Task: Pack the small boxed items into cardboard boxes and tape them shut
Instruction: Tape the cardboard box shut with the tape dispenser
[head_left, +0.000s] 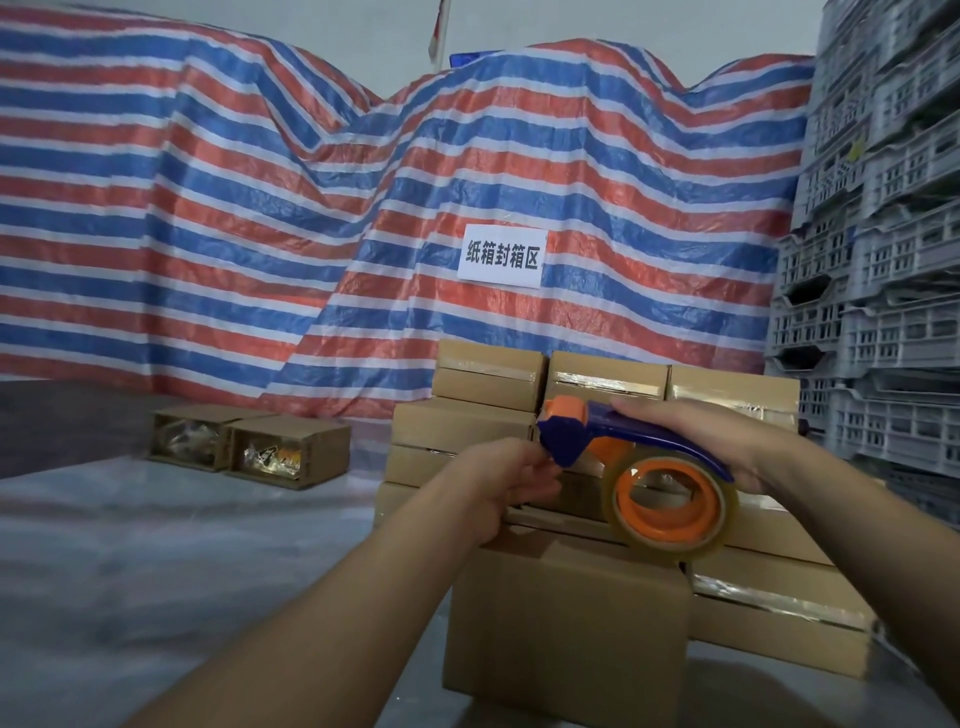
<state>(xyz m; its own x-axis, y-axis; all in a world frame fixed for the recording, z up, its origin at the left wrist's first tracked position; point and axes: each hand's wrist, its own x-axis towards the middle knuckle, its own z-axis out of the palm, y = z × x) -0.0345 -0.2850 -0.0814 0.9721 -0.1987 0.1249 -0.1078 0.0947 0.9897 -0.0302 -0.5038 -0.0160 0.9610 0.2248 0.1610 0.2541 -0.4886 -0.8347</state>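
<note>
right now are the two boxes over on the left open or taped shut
Open. The two cardboard boxes lie on their sides, open ends toward the camera, with plastic-wrapped contents showing inside. The stacked boxes behind the tape dispenser carry tape along their seams.

My left hand fingertips hidden behind tape dispenser head. Contents of open boxes at 9 o'clock blurred. Crates cut off at 3 o'clock.

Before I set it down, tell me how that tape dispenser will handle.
The tape dispenser looks like rigid plastic, so probably stiff and light. Its tape roll is round and hangs low, so it may tip or roll if laid down. The right hand grips its handle; the left hand pinches near the nose.
</note>
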